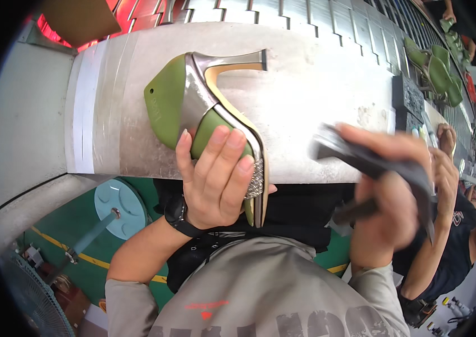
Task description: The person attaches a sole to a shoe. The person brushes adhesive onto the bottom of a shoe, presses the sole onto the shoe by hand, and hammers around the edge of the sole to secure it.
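A metallic silver high-heeled shoe (198, 95) lies on its side at the edge of the worktable, with a green shoe last (166, 106) inside it. Its slim heel points to the right, and a sparkly band crosses the toe end. My left hand (215, 180) is closed around the toe part, fingers on top and thumb mostly hidden. To the right of the shoe, my right hand (392, 180) grips a dark hand tool (361, 154), held clear of the shoe. Motion smears this tool and the hand, so its exact kind does not show.
Behind the pale worktable (316, 95) runs a metal-slat conveyor (311, 14). A red glow lies at the far left. Black blocks (406, 95) and more green lasts (437, 70) are at right, near a co-worker (446, 247). A stool (117, 208) and fan (35, 297) stand lower left.
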Demonstrator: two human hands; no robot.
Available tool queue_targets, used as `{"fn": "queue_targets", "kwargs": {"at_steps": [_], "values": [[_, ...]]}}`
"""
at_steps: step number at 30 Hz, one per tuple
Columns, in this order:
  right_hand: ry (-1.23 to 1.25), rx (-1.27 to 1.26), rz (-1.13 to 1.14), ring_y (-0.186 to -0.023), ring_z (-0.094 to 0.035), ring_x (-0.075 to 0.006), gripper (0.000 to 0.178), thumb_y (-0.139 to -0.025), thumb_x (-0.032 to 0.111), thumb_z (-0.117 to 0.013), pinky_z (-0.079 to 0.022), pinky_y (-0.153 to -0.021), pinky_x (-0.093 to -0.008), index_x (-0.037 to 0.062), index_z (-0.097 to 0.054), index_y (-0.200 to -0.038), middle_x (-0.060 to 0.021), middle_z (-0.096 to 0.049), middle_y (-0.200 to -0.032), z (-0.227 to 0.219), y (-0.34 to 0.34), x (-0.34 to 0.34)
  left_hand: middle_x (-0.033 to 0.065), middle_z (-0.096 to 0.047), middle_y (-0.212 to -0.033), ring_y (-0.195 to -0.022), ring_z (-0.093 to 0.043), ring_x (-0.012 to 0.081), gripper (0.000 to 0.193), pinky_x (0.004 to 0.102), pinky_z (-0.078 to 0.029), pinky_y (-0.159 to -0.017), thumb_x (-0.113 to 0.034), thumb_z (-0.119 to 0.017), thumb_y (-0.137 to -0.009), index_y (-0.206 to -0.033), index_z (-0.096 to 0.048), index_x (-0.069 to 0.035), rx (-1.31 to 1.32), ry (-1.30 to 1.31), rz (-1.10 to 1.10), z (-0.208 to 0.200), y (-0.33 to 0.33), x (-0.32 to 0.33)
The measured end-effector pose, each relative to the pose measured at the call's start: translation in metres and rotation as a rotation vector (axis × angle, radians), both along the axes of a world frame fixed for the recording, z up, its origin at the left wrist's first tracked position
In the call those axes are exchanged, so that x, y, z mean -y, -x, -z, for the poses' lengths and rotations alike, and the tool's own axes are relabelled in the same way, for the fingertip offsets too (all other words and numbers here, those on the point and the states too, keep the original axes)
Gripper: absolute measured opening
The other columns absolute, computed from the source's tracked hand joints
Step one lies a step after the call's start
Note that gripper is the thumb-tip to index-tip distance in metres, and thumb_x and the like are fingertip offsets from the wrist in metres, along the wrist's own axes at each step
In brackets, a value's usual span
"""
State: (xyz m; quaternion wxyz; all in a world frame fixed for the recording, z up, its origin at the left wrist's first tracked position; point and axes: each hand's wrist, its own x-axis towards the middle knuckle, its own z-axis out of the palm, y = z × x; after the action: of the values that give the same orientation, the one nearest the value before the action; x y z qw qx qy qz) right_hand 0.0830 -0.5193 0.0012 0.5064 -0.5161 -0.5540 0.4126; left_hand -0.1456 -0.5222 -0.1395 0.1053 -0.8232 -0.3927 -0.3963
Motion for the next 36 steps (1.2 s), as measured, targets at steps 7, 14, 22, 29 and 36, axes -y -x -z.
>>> {"fn": "queue_targets", "kwargs": {"at_steps": [7,14,22,29,36], "values": [[-0.006,-0.055,-0.332,-0.108,-0.076,-0.0332,0.034,-0.086,0.002,-0.081,-0.061,-0.094,-0.0393,-0.0051,-0.066,-0.115,-0.0275,-0.074,-0.118,0.033,0.01,0.016,0.0186,-0.06,-0.142,-0.134,-0.06,0.0369,0.046,0.0694,-0.031,-0.119,-0.035,-0.064,-0.105,-0.14,-0.051,-0.008,0.077,0.046,0.025,-0.004,0.001,0.004],[0.0,0.158,-0.081,-0.108,-0.073,-0.0346,0.051,-0.097,0.04,-0.065,-0.055,-0.102,-0.0422,-0.0078,-0.06,-0.114,-0.0307,-0.073,-0.113,-0.009,0.006,-0.016,0.0184,-0.061,-0.142,-0.135,-0.059,0.0362,0.058,0.0681,-0.031,-0.12,-0.047,-0.065,-0.103,-0.143,-0.049,-0.008,0.146,-0.003,-0.04,0.003,-0.011,-0.003],[0.341,-0.183,-0.2,-0.103,-0.074,-0.0314,0.033,-0.087,0.018,-0.071,-0.057,-0.099,-0.0403,-0.0087,-0.063,-0.105,-0.0282,-0.075,-0.109,0.005,0.023,-0.028,0.0187,-0.06,-0.141,-0.135,-0.059,0.0362,0.049,0.0696,-0.029,-0.12,-0.042,-0.063,-0.106,-0.14,-0.05,-0.01,0.152,-0.025,-0.045,0.004,-0.013,-0.001],[-0.034,-0.133,-0.018,-0.105,-0.074,-0.031,0.04,-0.098,0.031,-0.054,-0.055,-0.101,-0.0395,-0.0067,-0.061,-0.108,-0.0332,-0.071,-0.118,-0.011,0.011,-0.025,0.0259,-0.052,-0.147,-0.137,-0.054,0.045,0.085,0.0699,-0.032,-0.117,-0.059,-0.074,-0.092,-0.148,-0.04,-0.004,0.029,0.003,0.0,0.002,-0.005,-0.004],[0.282,-0.195,-0.364,-0.114,-0.071,-0.0224,0.023,-0.096,-0.002,-0.068,-0.057,-0.1,-0.0365,-0.0078,-0.061,-0.117,-0.0236,-0.073,-0.123,0.011,0.005,-0.008,0.0183,-0.059,-0.142,-0.133,-0.06,0.0375,0.042,0.0713,-0.029,-0.119,-0.032,-0.064,-0.105,-0.14,-0.051,-0.01,0.198,0.02,0.015,0.002,-0.006,0.0]]}}
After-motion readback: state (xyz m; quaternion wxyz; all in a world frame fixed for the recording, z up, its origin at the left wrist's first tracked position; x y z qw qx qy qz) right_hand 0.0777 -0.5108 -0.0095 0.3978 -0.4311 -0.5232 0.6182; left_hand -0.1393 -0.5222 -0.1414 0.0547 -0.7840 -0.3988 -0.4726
